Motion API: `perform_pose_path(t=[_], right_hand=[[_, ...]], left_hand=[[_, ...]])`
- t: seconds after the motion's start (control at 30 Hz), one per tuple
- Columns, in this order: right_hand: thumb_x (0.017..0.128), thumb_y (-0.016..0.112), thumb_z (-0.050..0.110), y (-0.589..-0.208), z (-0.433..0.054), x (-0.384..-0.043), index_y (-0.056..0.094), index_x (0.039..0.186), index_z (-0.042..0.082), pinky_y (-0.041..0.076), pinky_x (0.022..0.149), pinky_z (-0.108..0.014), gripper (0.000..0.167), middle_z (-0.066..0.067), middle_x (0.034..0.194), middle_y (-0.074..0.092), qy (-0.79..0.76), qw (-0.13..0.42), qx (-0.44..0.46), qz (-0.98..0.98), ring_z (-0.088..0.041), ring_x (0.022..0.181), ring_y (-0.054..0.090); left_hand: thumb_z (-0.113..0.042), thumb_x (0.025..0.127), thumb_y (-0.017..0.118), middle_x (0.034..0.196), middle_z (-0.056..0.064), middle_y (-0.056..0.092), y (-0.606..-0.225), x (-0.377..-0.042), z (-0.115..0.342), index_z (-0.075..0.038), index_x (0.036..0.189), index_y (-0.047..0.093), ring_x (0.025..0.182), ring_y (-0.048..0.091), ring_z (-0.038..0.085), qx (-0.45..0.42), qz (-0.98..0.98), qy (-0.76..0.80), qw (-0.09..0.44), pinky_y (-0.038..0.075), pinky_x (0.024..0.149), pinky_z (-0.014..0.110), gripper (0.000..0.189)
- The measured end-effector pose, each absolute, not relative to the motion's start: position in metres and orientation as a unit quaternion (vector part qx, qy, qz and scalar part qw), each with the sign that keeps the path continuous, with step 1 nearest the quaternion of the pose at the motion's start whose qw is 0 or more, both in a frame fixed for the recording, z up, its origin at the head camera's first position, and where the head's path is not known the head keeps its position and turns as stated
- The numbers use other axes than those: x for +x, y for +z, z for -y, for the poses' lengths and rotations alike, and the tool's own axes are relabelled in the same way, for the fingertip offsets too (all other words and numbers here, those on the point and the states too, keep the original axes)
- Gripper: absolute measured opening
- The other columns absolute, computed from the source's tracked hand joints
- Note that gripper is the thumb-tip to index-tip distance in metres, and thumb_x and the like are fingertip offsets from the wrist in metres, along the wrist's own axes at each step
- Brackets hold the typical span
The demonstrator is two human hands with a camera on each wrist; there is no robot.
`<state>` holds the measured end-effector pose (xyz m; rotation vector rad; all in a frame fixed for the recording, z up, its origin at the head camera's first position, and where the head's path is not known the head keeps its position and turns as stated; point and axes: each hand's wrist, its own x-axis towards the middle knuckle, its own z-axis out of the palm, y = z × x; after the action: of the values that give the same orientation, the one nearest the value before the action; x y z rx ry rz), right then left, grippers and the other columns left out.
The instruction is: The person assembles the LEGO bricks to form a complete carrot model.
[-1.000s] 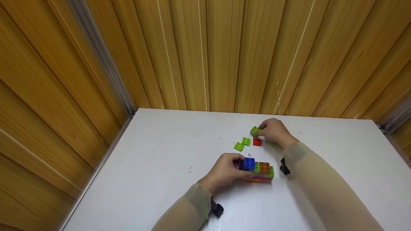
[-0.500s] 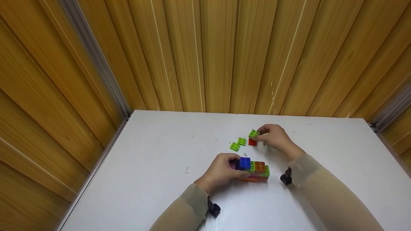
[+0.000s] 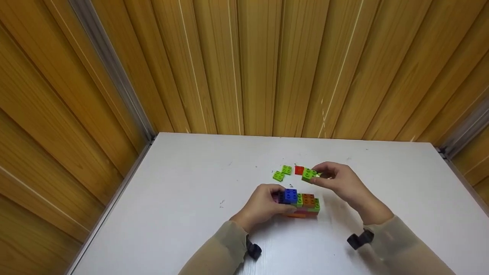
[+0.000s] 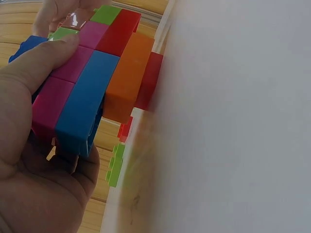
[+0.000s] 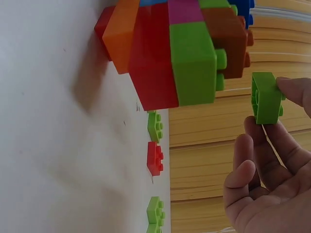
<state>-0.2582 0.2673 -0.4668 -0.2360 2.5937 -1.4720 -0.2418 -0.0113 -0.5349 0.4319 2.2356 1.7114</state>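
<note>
My left hand [image 3: 263,205] grips the left end of a toy-brick build [image 3: 308,200], thumb along its near side. In the left wrist view the build [image 4: 85,94] shows magenta, blue, red and orange bricks in layers, with orange and red ones lowest. Blue and brown bricks stand on top. Beyond it, my right hand [image 3: 342,185] pinches a green brick [image 3: 308,175] between thumb and fingers. The right wrist view shows this green brick [image 5: 266,99] raised, its hollow underside turned toward the table, apart from the build.
Behind the build, two loose green bricks [image 3: 282,173] and a red brick [image 3: 299,170] lie on the white table [image 3: 183,183]. More green [image 5: 154,211] lies past the red one, mostly hidden behind my right hand in the head view. Wood-patterned walls [image 3: 259,68] border the table.
My right hand has brought the green brick toward me and slightly right, from behind the red brick to nearer the build. The left hand still holds the build in place.
</note>
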Motion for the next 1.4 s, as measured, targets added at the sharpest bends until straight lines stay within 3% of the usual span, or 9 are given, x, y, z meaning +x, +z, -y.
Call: perform_pose_path(t=[0.4,0.7,0.87,1.0,1.17,1.4], right_hand=[[0.102,0.085,0.013,-0.473,-0.258,-0.219,0.072,0.138,-0.001,0.061,0.092,-0.021,0.041,-0.004,0.123,0.073,-0.581,0.048,-0.08,-0.809,-0.016,0.11,0.067],[0.101,0.085,0.019,-0.493,-0.25,-0.217,0.076,0.132,0.009,0.057,0.095,-0.025,0.034,-0.008,0.126,0.077,-0.533,0.057,-0.113,-0.837,-0.017,0.11,0.067],[0.101,0.085,0.022,-0.501,-0.25,-0.218,0.076,0.129,0.013,0.055,0.099,-0.025,0.03,-0.007,0.126,0.077,-0.51,0.054,-0.15,-0.845,-0.015,0.11,0.067],[0.104,0.082,0.02,-0.506,-0.248,-0.217,0.072,0.132,0.009,0.054,0.103,-0.021,0.032,-0.008,0.129,0.075,-0.531,0.057,-0.154,-0.831,-0.012,0.115,0.067],[0.109,0.074,0.016,-0.51,-0.241,-0.211,0.064,0.14,0.001,0.054,0.105,-0.017,0.035,-0.01,0.136,0.068,-0.579,0.074,-0.14,-0.8,-0.012,0.121,0.064],[0.113,0.067,0.015,-0.516,-0.233,-0.205,0.056,0.153,-0.002,0.055,0.106,-0.018,0.045,-0.012,0.15,0.062,-0.612,0.082,-0.129,-0.776,-0.01,0.127,0.063]], left_hand=[[-0.017,0.088,0.1,0.114,-0.006,0.082,-0.539,-0.241,0.014,-0.019,0.114,0.084,0.103,0.074,0.01,0.16,-0.772,0.6,0.138,0.066,0.097,0.032,0.031],[-0.02,0.087,0.101,0.109,-0.006,0.08,-0.542,-0.24,0.015,-0.017,0.11,0.084,0.099,0.071,0.008,0.172,-0.769,0.601,0.132,0.061,0.089,0.024,0.029],[-0.018,0.087,0.1,0.112,-0.006,0.081,-0.54,-0.243,0.014,-0.018,0.112,0.084,0.103,0.072,0.009,0.175,-0.767,0.602,0.134,0.063,0.095,0.028,0.029],[-0.018,0.088,0.1,0.114,-0.006,0.081,-0.539,-0.243,0.014,-0.018,0.113,0.084,0.105,0.072,0.01,0.175,-0.768,0.601,0.136,0.063,0.099,0.031,0.03],[-0.018,0.089,0.099,0.113,-0.006,0.082,-0.538,-0.244,0.013,-0.016,0.114,0.084,0.102,0.071,0.009,0.184,-0.771,0.597,0.127,0.063,0.096,0.028,0.029],[-0.02,0.089,0.1,0.112,-0.009,0.081,-0.538,-0.243,0.015,-0.019,0.113,0.084,0.102,0.071,0.008,0.183,-0.777,0.589,0.128,0.062,0.095,0.026,0.029]])
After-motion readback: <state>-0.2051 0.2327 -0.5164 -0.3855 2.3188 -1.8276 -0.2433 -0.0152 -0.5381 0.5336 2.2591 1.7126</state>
